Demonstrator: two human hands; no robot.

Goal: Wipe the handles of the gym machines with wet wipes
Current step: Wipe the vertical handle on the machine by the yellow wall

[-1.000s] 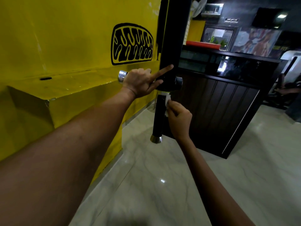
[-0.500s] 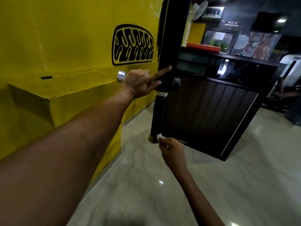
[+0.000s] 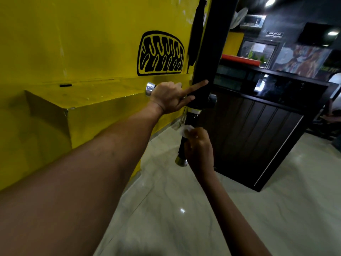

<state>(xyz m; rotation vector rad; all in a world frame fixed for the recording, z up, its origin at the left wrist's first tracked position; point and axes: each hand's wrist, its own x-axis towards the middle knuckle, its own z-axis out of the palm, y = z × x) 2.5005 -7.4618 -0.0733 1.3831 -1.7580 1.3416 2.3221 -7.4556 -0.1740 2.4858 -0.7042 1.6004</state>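
A black machine post (image 3: 212, 52) hangs in front of the yellow wall. A horizontal handle with a chrome end cap (image 3: 149, 89) sticks out to its left, and my left hand (image 3: 170, 97) grips that handle with the index finger stretched along the post. Below the post a black vertical handle (image 3: 184, 145) runs down to a metal end cap (image 3: 181, 161). My right hand (image 3: 198, 149) is closed around this lower handle, pressing a white wet wipe (image 3: 186, 129) against it near its upper half.
A yellow ledge (image 3: 83, 100) juts from the wall on the left. A dark wooden counter (image 3: 258, 130) stands right behind the post. The floor is glossy pale marble (image 3: 184, 209). Another person (image 3: 332, 111) sits at the far right edge.
My right hand with the wipe slid down the lower handle to its bottom cap, then came back up to its upper half. My left hand kept its grip on the horizontal handle.
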